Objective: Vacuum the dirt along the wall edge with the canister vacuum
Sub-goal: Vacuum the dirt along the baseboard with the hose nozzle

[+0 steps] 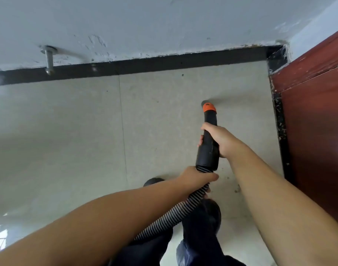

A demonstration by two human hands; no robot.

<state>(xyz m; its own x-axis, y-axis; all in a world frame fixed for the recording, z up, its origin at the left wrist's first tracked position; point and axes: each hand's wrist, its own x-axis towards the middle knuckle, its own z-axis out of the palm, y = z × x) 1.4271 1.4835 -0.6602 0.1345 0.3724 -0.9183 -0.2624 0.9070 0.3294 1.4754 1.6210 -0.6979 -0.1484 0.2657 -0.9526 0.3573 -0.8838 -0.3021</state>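
A black vacuum wand [208, 148] with an orange collar and a small nozzle tip [207, 102] points down at the beige tiled floor, some way short of the black skirting [164, 63] along the white wall. My right hand [220, 140] grips the wand's upper part. My left hand [197, 178] holds the ribbed grey hose [176, 214] just behind the wand. Dirt specks [236, 190] lie on the tile near the right edge. The canister itself is out of view.
A dark red door [316, 116] stands at the right, with a speckled black threshold strip [279, 120] beside it. A metal door stopper [48, 60] juts from the wall at the upper left. My dark shoes [204, 217] and trousers are below the hose.
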